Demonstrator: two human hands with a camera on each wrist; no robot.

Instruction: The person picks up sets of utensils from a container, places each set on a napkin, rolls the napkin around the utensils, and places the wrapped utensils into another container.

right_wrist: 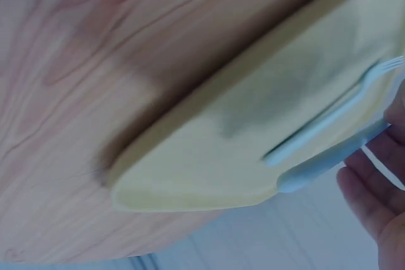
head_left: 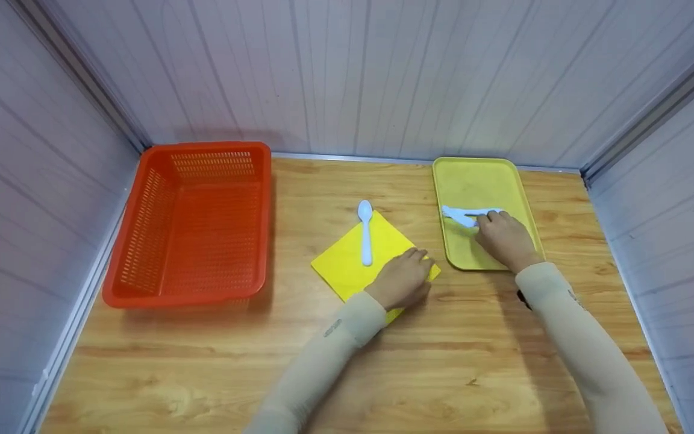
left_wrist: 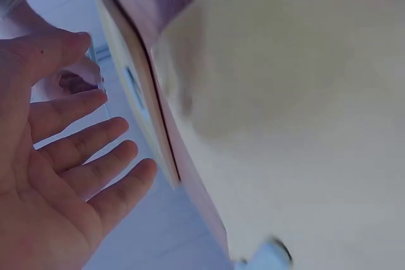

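Watching remotely, I am seeing the right hand (head_left: pixel 506 238) pinching a pale utensil (right_wrist: pixel 329 160) near the left edge of the yellow tray (head_left: pixel 479 181), toward the bench's (head_left: pixel 202 367) far right corner. The right wrist view is separating its smooth, rounded handle from a slim fork (right_wrist: pixel 314 126); the head view is overlapping them. The left hand (head_left: pixel 401 280) is reaching over the flat yellow square's (head_left: pixel 341 259) right corner, its fingers standing apart in the left wrist view. A smooth spoon (head_left: pixel 366 241) is crossing the square's far left edge; a slotted red basket (head_left: pixel 267 223) is occupying the bench's far left corner.
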